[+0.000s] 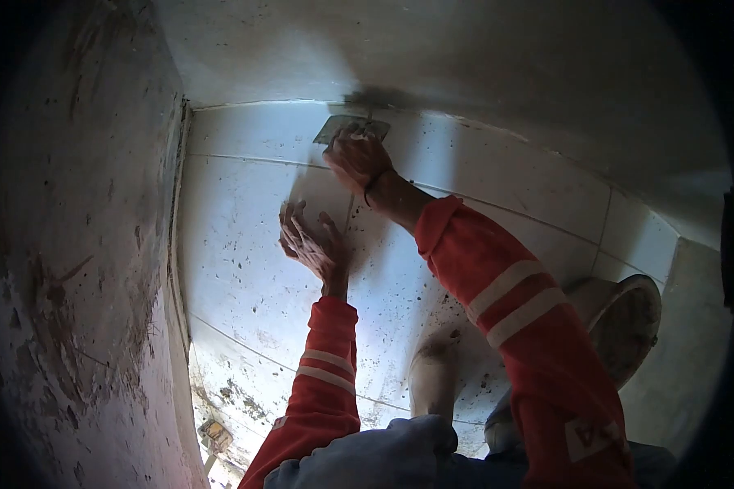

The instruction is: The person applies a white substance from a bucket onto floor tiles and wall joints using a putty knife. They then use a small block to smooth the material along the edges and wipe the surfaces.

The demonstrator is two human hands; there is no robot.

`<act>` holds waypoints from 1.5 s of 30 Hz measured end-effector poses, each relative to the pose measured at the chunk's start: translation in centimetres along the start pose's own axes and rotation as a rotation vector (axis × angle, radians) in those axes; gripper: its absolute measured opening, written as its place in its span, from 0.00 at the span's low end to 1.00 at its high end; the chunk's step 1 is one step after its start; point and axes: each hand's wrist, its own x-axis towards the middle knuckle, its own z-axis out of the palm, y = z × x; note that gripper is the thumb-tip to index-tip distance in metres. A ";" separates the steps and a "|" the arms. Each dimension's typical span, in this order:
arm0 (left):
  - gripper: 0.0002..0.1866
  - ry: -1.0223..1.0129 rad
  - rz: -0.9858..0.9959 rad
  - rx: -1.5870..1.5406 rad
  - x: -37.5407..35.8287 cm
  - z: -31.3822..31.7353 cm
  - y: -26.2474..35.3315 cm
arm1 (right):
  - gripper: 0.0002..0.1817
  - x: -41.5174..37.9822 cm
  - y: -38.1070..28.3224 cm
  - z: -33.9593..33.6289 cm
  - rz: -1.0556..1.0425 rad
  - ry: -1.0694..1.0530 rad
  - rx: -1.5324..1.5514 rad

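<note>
My right hand (356, 156) reaches to the far side of the white tiled floor (245, 196), close to where it meets the wall. Its fingers are closed on a thin, flat, greyish scraper (328, 130), held low over the tiles. The hand hides the scraper's middle and any handle. Nearer to me and to the left, my left hand (311, 243) is at the tiles with its fingers spread. I see nothing in it, though its palm is hidden.
A stained wall (81, 204) rises on the left, and a plain wall (465, 57) closes the far side. A dirty bucket (628, 322) stands right of my right sleeve. Dark crumbs dot the tiles. A small square object (214, 436) lies at lower left. My knees fill the bottom.
</note>
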 end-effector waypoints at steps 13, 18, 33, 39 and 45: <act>0.22 0.018 0.013 0.005 0.1 0.5 -0.2 | 0.21 1.6 -0.2 -0.9 0.038 -0.085 0.052; 0.23 0.014 -0.003 0.004 0.3 0.4 -0.1 | 0.21 0.8 -0.7 0.9 0.003 0.114 -0.072; 0.23 0.009 0.021 -0.010 0.2 0.5 -0.2 | 0.19 2.2 -0.4 -0.3 0.001 -0.068 0.029; 0.23 0.009 0.032 0.008 0.2 0.4 -0.4 | 0.13 1.6 -0.5 -2.2 0.153 0.098 0.061; 0.23 0.018 0.029 -0.018 0.2 0.1 0.0 | 0.09 1.1 2.8 -5.5 0.260 0.167 -0.035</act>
